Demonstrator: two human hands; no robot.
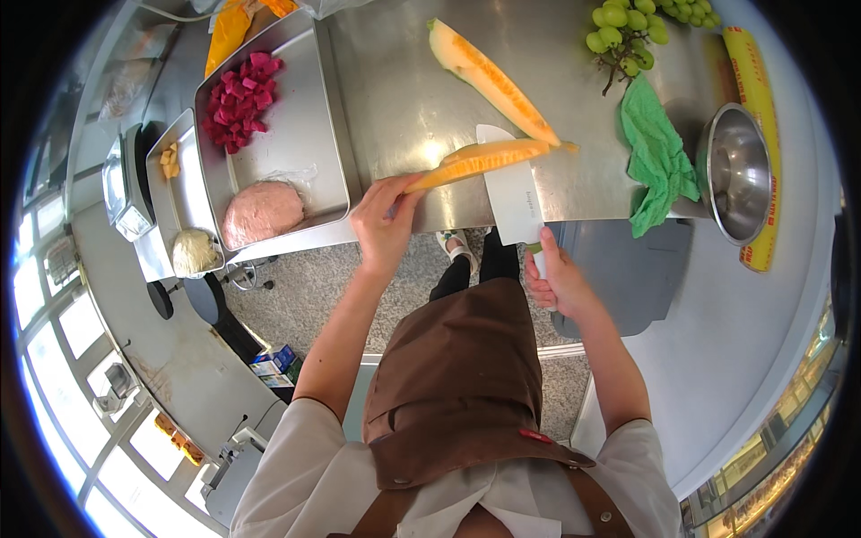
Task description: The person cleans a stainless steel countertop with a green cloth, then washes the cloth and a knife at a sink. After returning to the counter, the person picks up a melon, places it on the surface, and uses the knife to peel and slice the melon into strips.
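Observation:
My left hand [382,220] grips the near left end of an orange-fleshed melon wedge [464,167] between thumb and fingers, close to the steel counter's front edge. In my right hand [564,279] is the white handle of a broad kitchen knife [514,202]. Its pale blade points away from me and passes beneath the wedge, with the tip showing beyond it. How far the blade has cut into the flesh cannot be told. Another melon wedge [498,81], seeds and pale rind showing, lies farther back, its near end touching the first.
A steel tray [299,114] at left holds red-purple fruit cubes [242,101] and a film-wrapped pink lump [262,212]. At right are green grapes [622,27], a green cloth [656,144], a steel bowl [740,175] and a yellow wrap box [760,101]. A grey bin [619,269] stands below.

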